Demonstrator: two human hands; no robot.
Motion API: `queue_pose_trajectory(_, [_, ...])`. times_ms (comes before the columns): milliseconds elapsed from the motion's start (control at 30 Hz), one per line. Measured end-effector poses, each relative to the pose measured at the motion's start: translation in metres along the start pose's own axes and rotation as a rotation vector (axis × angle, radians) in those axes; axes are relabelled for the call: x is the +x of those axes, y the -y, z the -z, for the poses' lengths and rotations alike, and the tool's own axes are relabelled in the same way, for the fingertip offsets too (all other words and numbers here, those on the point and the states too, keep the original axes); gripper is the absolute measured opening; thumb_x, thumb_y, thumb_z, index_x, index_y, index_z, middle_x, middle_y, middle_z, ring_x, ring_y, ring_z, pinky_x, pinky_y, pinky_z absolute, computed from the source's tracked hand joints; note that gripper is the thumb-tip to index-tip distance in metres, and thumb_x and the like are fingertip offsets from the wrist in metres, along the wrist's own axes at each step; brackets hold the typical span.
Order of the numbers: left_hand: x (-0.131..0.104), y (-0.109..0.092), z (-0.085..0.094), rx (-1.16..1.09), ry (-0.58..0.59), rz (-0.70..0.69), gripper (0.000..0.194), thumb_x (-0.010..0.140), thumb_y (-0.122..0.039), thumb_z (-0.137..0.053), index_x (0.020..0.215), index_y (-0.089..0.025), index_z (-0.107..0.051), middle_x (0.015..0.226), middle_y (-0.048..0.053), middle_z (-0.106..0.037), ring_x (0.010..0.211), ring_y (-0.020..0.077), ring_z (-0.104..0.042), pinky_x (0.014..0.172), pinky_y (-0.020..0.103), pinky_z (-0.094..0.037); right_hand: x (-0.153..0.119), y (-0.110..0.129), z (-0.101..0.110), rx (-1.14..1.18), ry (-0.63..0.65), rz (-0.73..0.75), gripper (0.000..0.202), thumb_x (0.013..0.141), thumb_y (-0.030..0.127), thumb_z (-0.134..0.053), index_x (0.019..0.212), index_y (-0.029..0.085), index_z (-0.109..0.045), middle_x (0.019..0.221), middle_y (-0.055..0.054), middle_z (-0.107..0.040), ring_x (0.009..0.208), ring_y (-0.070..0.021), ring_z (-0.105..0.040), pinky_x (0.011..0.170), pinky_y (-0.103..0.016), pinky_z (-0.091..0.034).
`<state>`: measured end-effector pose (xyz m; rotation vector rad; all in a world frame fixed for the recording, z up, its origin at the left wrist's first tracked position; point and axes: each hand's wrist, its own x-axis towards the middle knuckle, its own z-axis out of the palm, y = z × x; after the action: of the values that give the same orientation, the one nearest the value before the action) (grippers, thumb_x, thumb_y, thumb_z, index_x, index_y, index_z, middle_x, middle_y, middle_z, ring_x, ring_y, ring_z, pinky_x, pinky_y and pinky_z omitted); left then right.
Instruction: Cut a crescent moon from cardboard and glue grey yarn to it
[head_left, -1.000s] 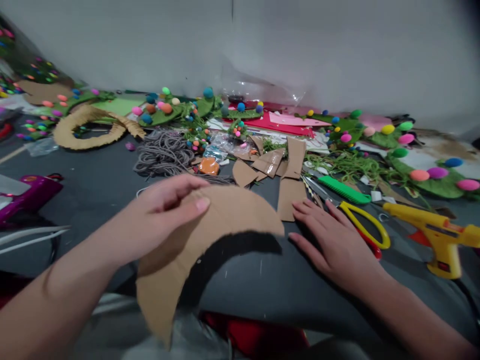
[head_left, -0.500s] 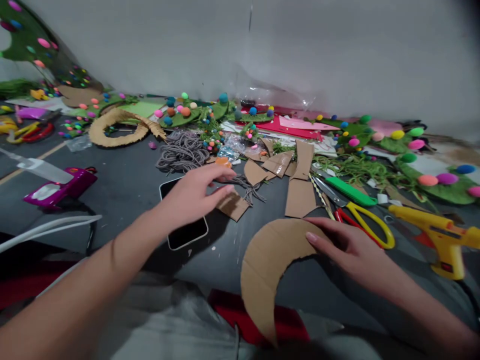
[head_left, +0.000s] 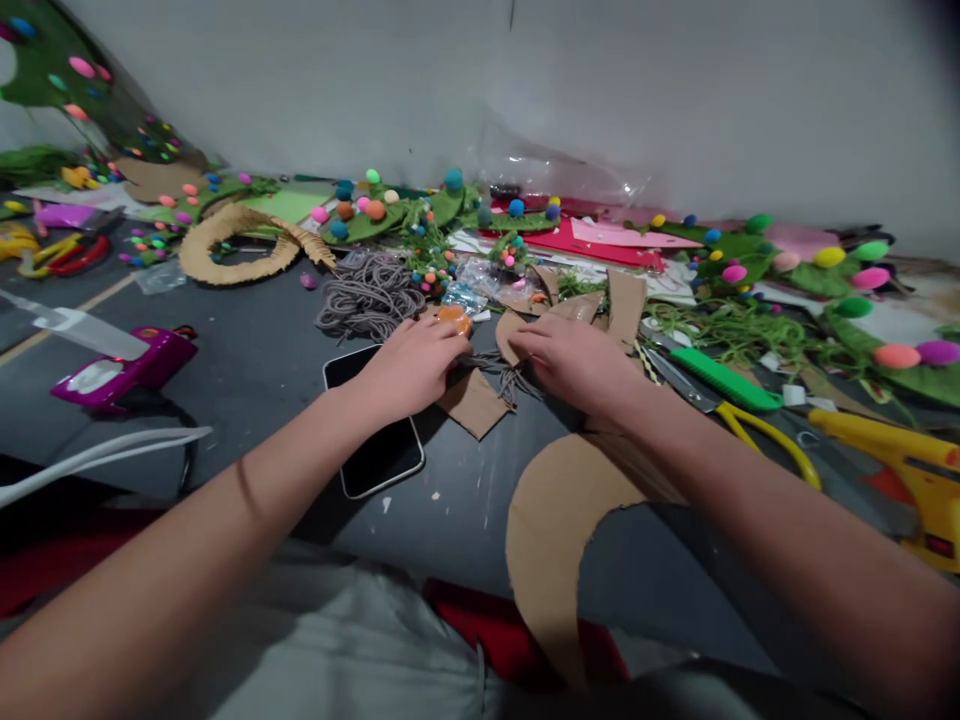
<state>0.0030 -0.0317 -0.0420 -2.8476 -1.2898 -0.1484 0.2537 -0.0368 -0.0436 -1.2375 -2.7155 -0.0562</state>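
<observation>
My left hand [head_left: 421, 362] is closed beside a tangle of grey cord [head_left: 491, 360], and a strand comes out at its fingertips. Below those fingers lies a square cardboard scrap [head_left: 475, 404]. Facing it, my right hand [head_left: 577, 362] bends its fingers down at a rounded cardboard piece [head_left: 508, 335]; what they grip is hidden. A crescent of cardboard [head_left: 551, 520] lies at the table's near edge under my right forearm. Partly covered by my left wrist is a phone [head_left: 382, 458].
A coil of grey cord [head_left: 367, 298] and a ring of tan paper [head_left: 199, 250] lie further back. On the right are scissors [head_left: 780, 440], a green-handled cutter [head_left: 724, 380] and a yellow glue gun [head_left: 892, 455]. A purple device [head_left: 127, 370] stands left.
My right hand has let go of the cardboard crescent and moved up and left to the scraps. The left hand's fingers have closed at the cord. The crescent now lies on the table.
</observation>
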Motion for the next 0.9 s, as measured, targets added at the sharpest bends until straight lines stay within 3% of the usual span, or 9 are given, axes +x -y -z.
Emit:
queue_pose_trajectory(67, [-0.002, 0.004, 0.002, -0.027, -0.007, 0.028, 0.031, 0.093, -0.010, -0.045, 0.111, -0.017, -0.070, 0.113, 0.012, -0.069, 0.111, 0.0302, -0.063, 0.087, 0.041, -0.045, -0.007, -0.012, 0.001, -0.003, -0.066, -0.052, 0.034, 0.095, 0.010, -0.044, 0.115, 0.019, -0.071, 0.117, -0.011, -0.075, 0.106, -0.0277, -0.068, 0.086, -0.039, -0.050])
queue_pose_trajectory(167, [-0.006, 0.008, 0.005, -0.071, -0.029, 0.083, 0.032, 0.095, -0.011, -0.043, 0.113, -0.016, -0.068, 0.118, 0.013, -0.066, 0.108, 0.0288, -0.064, 0.089, 0.041, -0.045, -0.030, -0.033, 0.011, -0.016, -0.220, -0.128, 0.035, 0.098, 0.013, -0.042, 0.117, 0.019, -0.071, 0.125, -0.012, -0.073, 0.116, -0.0298, -0.065, 0.092, -0.042, -0.050])
queue_pose_trajectory(300, [-0.009, 0.011, 0.009, -0.135, -0.058, 0.108, 0.031, 0.095, -0.011, -0.041, 0.111, -0.015, -0.067, 0.118, 0.014, -0.064, 0.105, 0.0280, -0.064, 0.089, 0.041, -0.047, -0.051, -0.044, 0.026, -0.006, -0.093, -0.097, 0.035, 0.087, 0.009, -0.048, 0.106, 0.019, -0.076, 0.131, -0.014, -0.070, 0.120, -0.0354, -0.063, 0.096, -0.050, -0.048])
queue_pose_trajectory(400, [-0.010, 0.015, 0.010, -0.172, -0.086, 0.114, 0.030, 0.094, -0.013, -0.043, 0.111, -0.014, -0.067, 0.117, 0.014, -0.065, 0.105, 0.0279, -0.064, 0.090, 0.041, -0.049, -0.049, -0.025, 0.029, 0.220, -0.177, -0.165, 0.028, 0.093, 0.016, -0.051, 0.105, 0.018, -0.076, 0.124, -0.014, -0.071, 0.111, -0.0303, -0.067, 0.094, -0.044, -0.051])
queue_pose_trajectory(533, [-0.014, 0.023, 0.011, -0.180, -0.078, 0.101, 0.032, 0.094, -0.014, -0.041, 0.112, -0.014, -0.069, 0.110, 0.011, -0.071, 0.102, 0.0269, -0.067, 0.091, 0.040, -0.050, -0.030, 0.014, 0.019, 0.374, 0.013, -0.207, 0.027, 0.098, 0.041, -0.060, 0.100, 0.019, -0.075, 0.101, -0.010, -0.072, 0.089, -0.0243, -0.068, 0.075, -0.035, -0.049])
queue_pose_trajectory(633, [-0.019, 0.023, 0.014, -0.133, -0.070, 0.130, 0.034, 0.091, -0.012, -0.043, 0.112, -0.017, -0.070, 0.112, 0.010, -0.073, 0.103, 0.0267, -0.068, 0.094, 0.041, -0.049, -0.017, 0.027, 0.009, 0.351, 0.046, -0.212, 0.019, 0.097, 0.032, -0.061, 0.092, 0.018, -0.074, 0.092, -0.008, -0.070, 0.083, -0.0219, -0.064, 0.069, -0.032, -0.044])
queue_pose_trajectory(733, [-0.019, 0.015, 0.017, -0.087, -0.109, 0.140, 0.041, 0.083, -0.011, -0.049, 0.118, -0.015, -0.069, 0.122, 0.013, -0.070, 0.115, 0.0312, -0.065, 0.097, 0.045, -0.048, -0.014, 0.027, 0.006, 0.428, 0.018, -0.243, 0.015, 0.096, 0.023, -0.059, 0.089, 0.017, -0.070, 0.089, -0.007, -0.070, 0.080, -0.0196, -0.062, 0.069, -0.030, -0.042])
queue_pose_trajectory(833, [-0.011, 0.001, 0.016, -0.222, -0.221, 0.033, 0.050, 0.083, -0.015, -0.056, 0.132, -0.016, -0.063, 0.140, 0.014, -0.063, 0.129, 0.0315, -0.058, 0.106, 0.046, -0.046, -0.016, 0.023, 0.009, 0.510, -0.017, -0.268, 0.015, 0.097, 0.025, -0.059, 0.089, 0.018, -0.068, 0.088, -0.006, -0.069, 0.080, -0.0191, -0.061, 0.070, -0.030, -0.042])
queue_pose_trajectory(900, [-0.002, -0.008, 0.013, -0.339, -0.233, -0.079, 0.049, 0.090, -0.021, -0.058, 0.139, -0.018, -0.060, 0.144, 0.013, -0.061, 0.133, 0.0294, -0.056, 0.112, 0.045, -0.043, -0.018, 0.024, 0.012, 0.549, -0.042, -0.249, 0.014, 0.097, 0.026, -0.058, 0.089, 0.018, -0.067, 0.088, -0.005, -0.069, 0.080, -0.0191, -0.061, 0.071, -0.030, -0.042])
